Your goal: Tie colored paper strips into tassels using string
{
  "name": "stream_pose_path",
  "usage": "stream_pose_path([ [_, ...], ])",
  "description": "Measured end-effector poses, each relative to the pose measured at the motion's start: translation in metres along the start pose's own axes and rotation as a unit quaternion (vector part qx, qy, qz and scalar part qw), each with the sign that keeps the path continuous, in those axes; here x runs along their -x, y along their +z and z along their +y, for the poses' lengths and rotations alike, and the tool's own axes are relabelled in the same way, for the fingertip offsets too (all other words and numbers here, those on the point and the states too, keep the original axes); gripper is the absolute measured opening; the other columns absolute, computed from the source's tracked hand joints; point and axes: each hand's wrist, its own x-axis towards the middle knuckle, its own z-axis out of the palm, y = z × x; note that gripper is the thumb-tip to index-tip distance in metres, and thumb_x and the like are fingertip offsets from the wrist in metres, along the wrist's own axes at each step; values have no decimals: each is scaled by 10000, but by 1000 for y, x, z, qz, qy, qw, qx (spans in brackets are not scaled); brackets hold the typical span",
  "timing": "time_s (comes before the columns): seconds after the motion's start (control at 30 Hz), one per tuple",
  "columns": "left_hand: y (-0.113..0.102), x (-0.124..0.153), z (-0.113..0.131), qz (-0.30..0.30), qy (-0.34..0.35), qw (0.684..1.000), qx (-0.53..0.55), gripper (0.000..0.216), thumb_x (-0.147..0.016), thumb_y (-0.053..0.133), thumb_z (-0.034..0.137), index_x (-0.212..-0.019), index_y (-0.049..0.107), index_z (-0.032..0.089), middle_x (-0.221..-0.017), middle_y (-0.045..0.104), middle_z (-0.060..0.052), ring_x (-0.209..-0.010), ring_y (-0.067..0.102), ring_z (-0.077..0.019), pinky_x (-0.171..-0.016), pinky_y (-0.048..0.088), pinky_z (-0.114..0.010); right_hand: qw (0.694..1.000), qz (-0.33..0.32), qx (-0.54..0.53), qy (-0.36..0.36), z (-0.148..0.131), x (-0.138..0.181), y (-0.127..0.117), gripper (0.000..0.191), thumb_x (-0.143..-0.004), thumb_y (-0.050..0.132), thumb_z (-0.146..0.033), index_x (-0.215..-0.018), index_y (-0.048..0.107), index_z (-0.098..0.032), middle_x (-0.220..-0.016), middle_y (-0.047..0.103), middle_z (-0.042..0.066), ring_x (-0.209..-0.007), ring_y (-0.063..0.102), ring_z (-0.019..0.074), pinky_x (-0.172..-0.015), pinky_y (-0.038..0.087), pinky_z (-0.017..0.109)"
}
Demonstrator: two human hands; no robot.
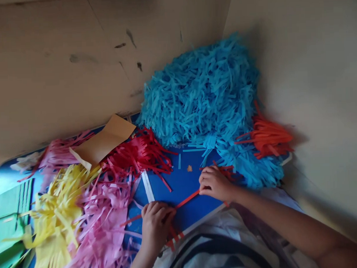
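Note:
A thin red paper strip [187,199] stretches over the blue mat [180,181] between my two hands. My left hand [156,225] is closed on its lower left end, fingers curled over it. My right hand [215,183] pinches its upper right end, close to a big heap of blue paper strips [203,102]. A few more red strips [174,237] lie under my left hand at the mat's near edge.
Piles of red strips [141,153], pink strips [102,218] and yellow strips [59,208] lie on the left, with a brown card piece [104,139] on top. Orange-red strips [268,138] sit by the right wall. Beige walls close the corner behind.

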Motion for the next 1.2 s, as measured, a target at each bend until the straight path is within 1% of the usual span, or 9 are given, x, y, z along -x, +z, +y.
stream_pose_path([
  [0.2,1,-3,9,17,-48,998,-29,215,-902,597,333,-742,711,246,-765,699,-5,-757,601,-185,-792,378,-365,998,-42,14,35,-6,-4,-5,135,-786,771,-238,-676,694,-222,-801,674,-17,-902,543,178,-837,291,353],
  [0.37,-3,-14,22,-25,-78,991,-105,175,-850,634,299,-691,681,243,-725,665,-11,-777,579,-212,-766,367,-377,984,-104,80,118,-23,-20,-11,217,-778,708,-178,-579,622,-183,-739,651,-2,-856,529,179,-772,279,339],
  [0.47,-6,-21,30,-31,-38,987,-151,92,-827,634,212,-805,704,269,-851,697,-25,-921,585,-259,-898,352,-451,976,-144,98,132,-29,-28,-18,164,-774,725,-224,-648,624,-191,-770,659,-5,-857,530,182,-766,272,342],
  [0.53,-6,-22,32,-22,19,985,-167,274,-806,626,126,-974,710,325,-977,714,-21,-1021,572,-283,-990,298,-506,975,-150,108,121,-32,-29,-22,128,-784,731,-245,-720,631,-198,-808,670,0,-882,534,191,-793,277,352],
  [0.7,-3,-21,32,-32,95,976,-191,296,-817,651,105,-1011,712,319,-959,724,-13,-1019,583,-271,-1019,283,-503,979,-127,129,-99,-39,-24,-15,99,-861,666,-230,-958,674,-250,-1054,684,13,-1068,512,213,-944,252,413],
  [0.83,-3,-23,37,-43,110,973,-196,240,-825,648,129,-1017,709,261,-949,718,-35,-1041,584,-272,-1042,283,-500,942,-117,218,-227,-41,-24,4,180,-931,536,-168,-797,656,-167,-787,660,32,-780,533,175,-863,307,401],
  [0.97,4,-27,41,-28,105,977,-183,115,-862,613,158,-836,707,220,-868,711,-36,-978,614,-251,-1044,299,-502,914,-98,265,-291,-37,-30,15,264,-912,469,-90,-714,631,-156,-711,632,43,-683,525,168,-796,330,403],
  [1.07,10,-31,39,9,115,977,-179,141,-874,592,125,-863,703,211,-799,708,-22,-844,638,-206,-1042,311,-500,939,-132,221,-229,-36,-37,15,205,-889,537,-143,-719,651,-154,-727,665,41,-692,567,161,-794,357,388],
  [1.2,-6,-32,39,54,159,976,-141,187,-905,548,106,-936,693,218,-769,717,4,-742,644,-156,-1085,283,-487,984,-177,7,-34,-48,-41,-3,135,-853,620,-226,-777,720,-175,-822,725,28,-778,634,161,-781,413,316],
])
